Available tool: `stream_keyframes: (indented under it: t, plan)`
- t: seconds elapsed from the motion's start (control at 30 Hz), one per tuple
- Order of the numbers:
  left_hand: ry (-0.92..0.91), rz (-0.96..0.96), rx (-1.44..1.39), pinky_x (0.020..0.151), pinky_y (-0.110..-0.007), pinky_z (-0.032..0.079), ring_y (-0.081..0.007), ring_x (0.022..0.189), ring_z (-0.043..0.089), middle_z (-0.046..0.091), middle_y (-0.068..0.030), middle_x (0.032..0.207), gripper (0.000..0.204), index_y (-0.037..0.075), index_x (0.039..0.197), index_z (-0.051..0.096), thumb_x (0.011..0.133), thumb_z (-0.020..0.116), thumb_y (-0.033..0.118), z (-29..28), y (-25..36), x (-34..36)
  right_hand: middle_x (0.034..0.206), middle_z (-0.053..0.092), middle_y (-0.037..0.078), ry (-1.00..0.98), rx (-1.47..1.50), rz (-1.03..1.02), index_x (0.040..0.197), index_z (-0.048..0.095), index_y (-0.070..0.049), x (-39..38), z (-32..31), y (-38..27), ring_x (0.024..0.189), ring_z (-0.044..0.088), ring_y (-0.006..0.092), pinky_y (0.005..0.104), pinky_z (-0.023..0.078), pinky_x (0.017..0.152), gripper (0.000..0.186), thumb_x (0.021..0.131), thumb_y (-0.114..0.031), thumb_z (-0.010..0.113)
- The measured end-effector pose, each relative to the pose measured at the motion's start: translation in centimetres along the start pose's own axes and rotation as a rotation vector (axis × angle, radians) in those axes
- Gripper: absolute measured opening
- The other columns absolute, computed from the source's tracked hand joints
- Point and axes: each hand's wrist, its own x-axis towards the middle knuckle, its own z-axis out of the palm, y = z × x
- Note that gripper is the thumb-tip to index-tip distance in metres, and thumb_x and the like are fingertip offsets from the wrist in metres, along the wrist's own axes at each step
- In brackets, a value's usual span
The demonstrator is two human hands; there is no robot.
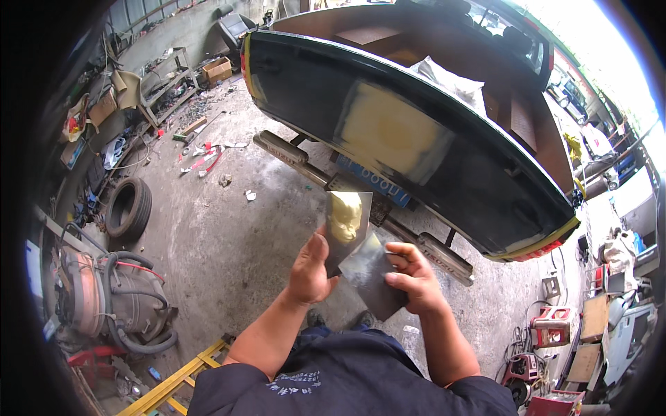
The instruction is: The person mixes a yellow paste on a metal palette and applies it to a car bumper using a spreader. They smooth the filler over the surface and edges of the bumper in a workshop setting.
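Note:
My left hand (311, 269) is closed on a flat grey plate (338, 249) that carries a thick dollop of pale yellow body filler (345, 216). In my right hand (414, 278) is a dark, flat putty spreader (375, 279), with a smear of filler near its upper corner. The spreader overlaps the lower right part of the plate, and I cannot tell whether they touch. Beyond both hands stands the dark tailgate (298, 90) of a pickup truck, with a broad patch of dried yellowish filler (392, 130) in its middle.
A chrome rear bumper bar (444, 258) runs below the tailgate, between it and me. On the left are a loose tyre (129, 209), a vacuum-like machine with hoses (132, 305) and a yellow ladder (170, 388). Red-cased equipment (553, 326) and cables stand at right.

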Motion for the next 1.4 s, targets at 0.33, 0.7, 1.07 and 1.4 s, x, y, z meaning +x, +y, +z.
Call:
stream_keyframes:
  t: [0.33, 0.7, 1.07, 1.4]
  plan:
    - [-0.236, 0.04, 0.94, 0.104, -0.041, 0.047, -0.0341, 0.124, 0.059, 0.061, -0.0182, 0.135, 0.056, -0.003, 0.145, 0.049, 0.106, 0.052, 0.038, 0.6, -0.7, 1.5, 0.132, 0.063, 0.018, -0.127, 0.209, -0.272, 0.142, 0.045, -0.004, 2.0, -1.2, -6.6, 0.115, 0.064, 0.0247, 0.0387, 0.052, 0.1, 0.065, 0.083, 0.006, 0.07]
    - [-0.394, -0.501, -0.531, 0.083, -0.056, 0.061, -0.048, 0.113, 0.064, 0.054, -0.0251, 0.139, 0.065, 0.002, 0.151, 0.036, 0.104, 0.047, 0.047, 1.2, -1.0, 0.3, 0.124, 0.067, 0.015, -0.358, -0.839, -0.584, 0.128, 0.062, -0.001, 0.9, -0.3, -8.7, 0.121, 0.062, 0.027, 0.0391, 0.05, 0.099, 0.053, 0.077, 0.013, 0.059]
    - [0.081, 0.007, -0.051, 0.099, -0.04, 0.052, -0.0204, 0.124, 0.057, 0.058, -0.0088, 0.135, 0.061, 0.007, 0.15, 0.041, 0.106, 0.044, 0.049, 3.6, -3.0, 1.7, 0.114, 0.066, 0.017, 0.107, -1.266, -0.634, 0.123, 0.064, -0.004, 0.3, 1.8, -5.4, 0.113, 0.062, 0.036, 0.0426, 0.05, 0.098, 0.051, 0.073, 0.005, 0.065]
    - [-0.004, -0.055, -0.061, 0.093, -0.044, 0.054, -0.0236, 0.117, 0.061, 0.06, -0.0121, 0.131, 0.058, 0.003, 0.147, 0.043, 0.108, 0.04, 0.046, 2.5, -2.8, 2.1, 0.116, 0.068, 0.015, 0.05, -1.334, -0.641, 0.122, 0.066, -0.004, -1.0, 2.6, -7.4, 0.115, 0.062, 0.0337, 0.0413, 0.05, 0.1, 0.054, 0.069, 0.007, 0.061]
